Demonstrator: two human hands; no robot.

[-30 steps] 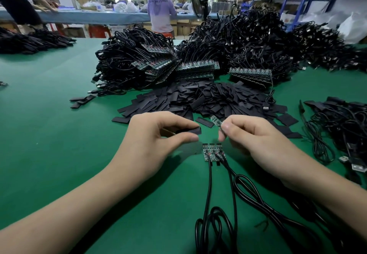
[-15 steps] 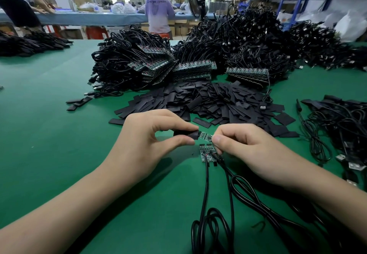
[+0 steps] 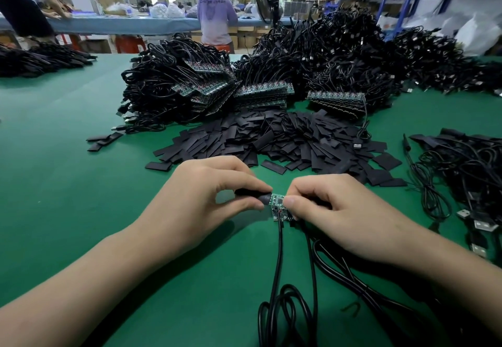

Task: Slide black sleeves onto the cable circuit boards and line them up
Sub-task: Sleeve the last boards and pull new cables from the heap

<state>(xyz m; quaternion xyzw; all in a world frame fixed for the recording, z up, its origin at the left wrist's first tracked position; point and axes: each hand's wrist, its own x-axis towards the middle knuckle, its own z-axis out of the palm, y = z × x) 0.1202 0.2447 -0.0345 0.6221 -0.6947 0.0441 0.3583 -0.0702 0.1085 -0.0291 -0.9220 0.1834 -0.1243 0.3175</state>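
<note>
My left hand [image 3: 206, 197] pinches a black sleeve [image 3: 255, 194] between thumb and forefinger. My right hand [image 3: 339, 211] pinches a small green circuit board [image 3: 277, 199], whose left end sits in the mouth of the sleeve. Just below it, bare boards [image 3: 279, 214] lie on the green mat, partly under my right fingers. Their black cables [image 3: 279, 259] run toward me and coil at the front edge.
A heap of loose black sleeves [image 3: 285, 140] lies just beyond my hands. Behind it are big piles of cables with stacked boards [image 3: 260, 94]. More cables with USB plugs [image 3: 467, 178] lie at the right. People stand at a far table [image 3: 135, 23].
My hands came together: the board tip in my right hand met the sleeve in my left and has slid partly in. Both hands dropped slightly toward the boards on the mat.
</note>
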